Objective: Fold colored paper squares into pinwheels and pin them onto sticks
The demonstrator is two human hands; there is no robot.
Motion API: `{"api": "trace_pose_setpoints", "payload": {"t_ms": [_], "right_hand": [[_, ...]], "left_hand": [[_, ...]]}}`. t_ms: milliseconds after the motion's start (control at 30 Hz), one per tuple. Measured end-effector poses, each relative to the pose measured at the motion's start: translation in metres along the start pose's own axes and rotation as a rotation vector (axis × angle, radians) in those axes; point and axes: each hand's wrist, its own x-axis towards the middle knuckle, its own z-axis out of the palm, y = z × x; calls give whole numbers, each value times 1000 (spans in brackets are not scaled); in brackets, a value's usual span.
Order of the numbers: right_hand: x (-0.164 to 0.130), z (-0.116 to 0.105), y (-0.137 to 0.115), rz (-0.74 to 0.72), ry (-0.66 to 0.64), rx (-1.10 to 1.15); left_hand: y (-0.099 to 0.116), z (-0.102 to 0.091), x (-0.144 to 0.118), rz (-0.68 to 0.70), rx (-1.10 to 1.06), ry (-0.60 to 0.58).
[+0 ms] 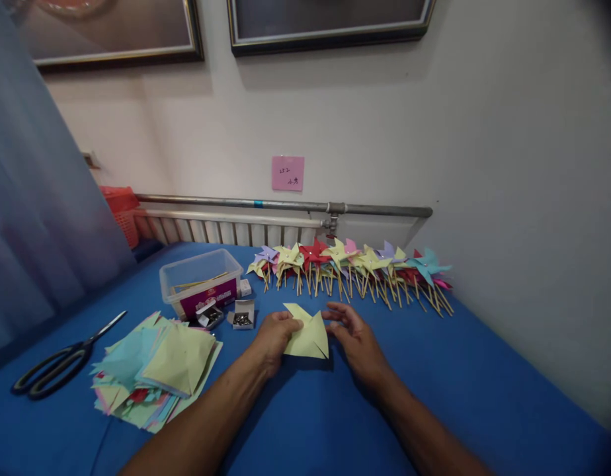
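Both hands work one yellow paper square point(308, 336) on the blue tabletop point(434, 396): my left hand point(274, 335) pinches its edge, my right hand point(355, 337) rests open alongside. I'd fold corners precisely to center.

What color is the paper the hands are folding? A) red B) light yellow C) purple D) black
B: the paper pinched by the left hand, with the right hand beside it, is light yellow, against the blue table.
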Motion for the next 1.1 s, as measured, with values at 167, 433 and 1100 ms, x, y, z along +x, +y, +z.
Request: {"api": "trace_pose_setpoints", "payload": {"t_ms": [167,433,1100], "right_hand": [[-7,6,-2,26,-194,52],[-13,4,-9,-13,-297,-152],[-11,-1,-13,-85,-284,-319]], "left_hand": [[6,-7,6,33,-52,60],[8,-8,4,36,-34,78],[-1,-13,10,46,67,36]]}}
